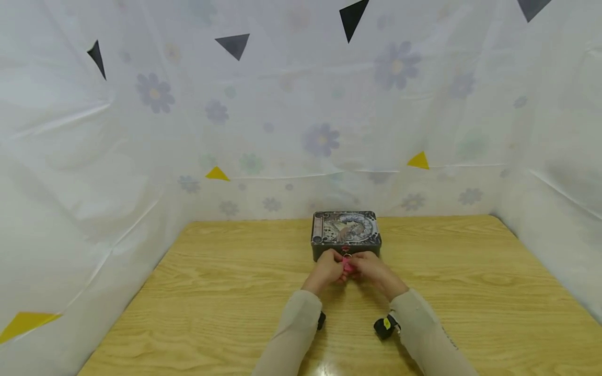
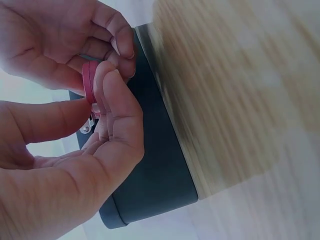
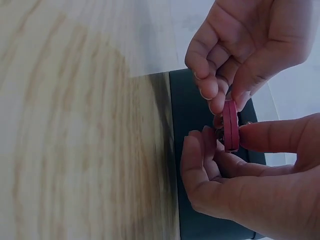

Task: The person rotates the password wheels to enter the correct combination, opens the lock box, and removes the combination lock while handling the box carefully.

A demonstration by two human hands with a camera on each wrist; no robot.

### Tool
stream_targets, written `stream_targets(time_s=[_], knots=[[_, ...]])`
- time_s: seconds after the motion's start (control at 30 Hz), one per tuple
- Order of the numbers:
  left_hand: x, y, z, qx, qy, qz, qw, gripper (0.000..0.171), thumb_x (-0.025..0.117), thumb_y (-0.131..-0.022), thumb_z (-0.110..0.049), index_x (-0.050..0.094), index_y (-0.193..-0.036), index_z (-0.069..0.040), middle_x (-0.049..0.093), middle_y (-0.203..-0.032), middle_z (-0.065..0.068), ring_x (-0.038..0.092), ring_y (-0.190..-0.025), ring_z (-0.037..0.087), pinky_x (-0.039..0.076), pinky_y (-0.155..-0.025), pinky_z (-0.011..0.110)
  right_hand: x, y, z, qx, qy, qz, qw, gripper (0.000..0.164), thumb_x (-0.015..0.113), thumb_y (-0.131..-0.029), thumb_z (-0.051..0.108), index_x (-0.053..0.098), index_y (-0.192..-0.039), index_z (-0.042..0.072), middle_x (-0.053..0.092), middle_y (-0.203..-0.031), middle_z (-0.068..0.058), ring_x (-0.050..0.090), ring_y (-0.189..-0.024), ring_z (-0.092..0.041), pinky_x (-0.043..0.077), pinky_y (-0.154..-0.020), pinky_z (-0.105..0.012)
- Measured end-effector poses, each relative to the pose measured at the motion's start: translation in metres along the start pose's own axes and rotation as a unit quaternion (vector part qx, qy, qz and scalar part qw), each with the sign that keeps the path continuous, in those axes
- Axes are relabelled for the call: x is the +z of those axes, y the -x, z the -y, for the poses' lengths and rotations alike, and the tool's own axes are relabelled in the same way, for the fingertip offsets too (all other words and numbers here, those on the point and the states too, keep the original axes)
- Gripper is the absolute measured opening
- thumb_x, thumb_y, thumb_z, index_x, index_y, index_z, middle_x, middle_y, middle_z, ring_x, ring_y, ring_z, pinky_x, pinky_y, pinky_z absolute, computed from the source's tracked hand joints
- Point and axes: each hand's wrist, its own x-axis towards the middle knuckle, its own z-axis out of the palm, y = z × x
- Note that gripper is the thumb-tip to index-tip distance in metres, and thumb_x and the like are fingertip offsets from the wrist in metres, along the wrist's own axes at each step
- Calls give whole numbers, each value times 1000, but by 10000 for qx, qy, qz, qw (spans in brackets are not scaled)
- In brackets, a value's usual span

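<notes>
Both hands meet at the front of a dark tin box [image 1: 345, 228] with a patterned lid, which is closed. Between them is a small pink padlock [image 1: 348, 265], with a gold ring-like shackle just above it at the box front. My left hand [image 1: 329, 269] pinches the padlock from the left with thumb and forefinger. From the right, my right hand [image 1: 373, 270] pinches it too. A metal latch [image 2: 86, 127] shows behind the fingers in the left wrist view. The padlock's flat body [image 3: 231, 127] appears edge-on in the right wrist view; fingers hide much of it.
The box stands near the back edge of a wooden table [image 1: 226, 292]. A pale flowered curtain [image 1: 282, 115] hangs behind and at both sides. Black wrist devices [image 1: 385, 326] sit below the forearms.
</notes>
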Motion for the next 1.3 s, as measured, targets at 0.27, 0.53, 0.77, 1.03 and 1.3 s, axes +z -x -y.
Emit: stream_targets(time_s=[0.27, 0.53, 0.77, 1.03, 1.3], knots=[[0, 12, -9, 73, -96, -126, 9998, 5, 50, -91, 9, 51, -91, 4, 60, -70, 16, 58, -54, 17, 56, -55, 33, -1, 0, 2, 3, 30, 69, 10000, 26, 46, -94, 0, 56, -106, -20, 63, -79, -2, 60, -71, -10, 54, -71, -27], [1, 7, -3, 59, -122, -3, 9999, 6, 50, -90, 10, 52, -91, 4, 60, -65, 13, 57, -52, 15, 57, -56, 32, 2, 2, 2, 80, 63, 88, 9999, 22, 47, -94, 0, 58, -99, -18, 62, -75, -1, 58, -68, -9, 53, -67, -25], [0, 8, -4, -8, -52, -109, 9999, 4, 51, -90, 9, 52, -92, 6, 63, -68, 17, 58, -51, 15, 57, -56, 32, 6, 3, 7, 70, 234, -9, 9997, 18, 45, -93, -3, 58, -93, -15, 60, -73, -2, 56, -65, -9, 52, -63, -24], [0, 9, -5, -65, 73, -96, 9999, 5, 53, -89, 9, 52, -94, 8, 59, -65, 13, 56, -50, 13, 57, -56, 32, 8, 3, 7, 205, 229, -43, 9995, 17, 44, -93, -3, 58, -87, -11, 58, -71, -3, 55, -64, -9, 52, -62, -24], [1, 8, -3, -10, 170, -82, 9998, 3, 52, -92, 8, 50, -90, 6, 57, -67, 11, 55, -50, 12, 57, -56, 31, 4, -2, 4, 304, -181, 94, 9993, 17, 43, -96, -1, 57, -93, -10, 60, -69, 0, 57, -63, -8, 52, -60, -24]])
